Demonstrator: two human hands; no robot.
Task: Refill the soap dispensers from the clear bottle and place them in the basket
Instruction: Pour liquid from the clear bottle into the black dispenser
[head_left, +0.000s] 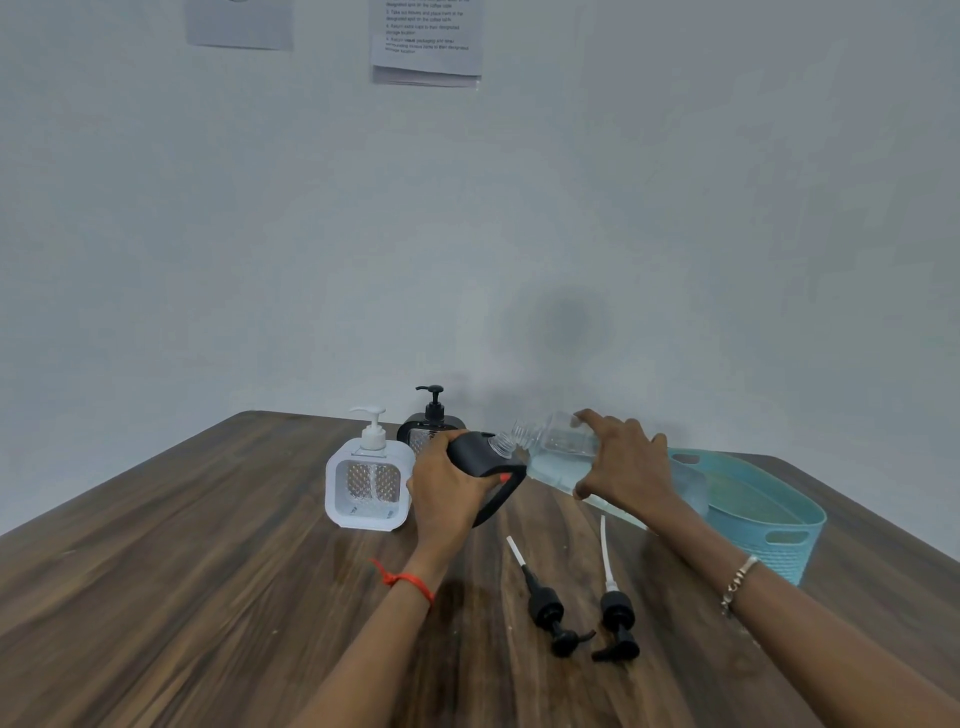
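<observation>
Brown wood makes up the worktop, and a pale wall stands behind it with two paper notices up high. Near the middle, the left hand is wrapped tight around a black soap dispenser with its pump off, tipping it toward 3 o'clock. The right hand grips the clear bottle from above and leans it over, so its open neck touches the mouth of the dispenser.

At 9 o'clock from the left hand stands a white dispenser with its pump on. At 12 o'clock, against the wall, stands another black dispenser. Two loose black pumps lie at 6 o'clock, close to the person. The blue basket sits at 3 o'clock, just beside the right arm.

The bottle looks thin and squashy, and part full, so I think it is best held round the middle with a soft squeeze. Soap could make it slippery. The dispenser looks hard and light, so a firm hold on its body should keep it steady.
</observation>
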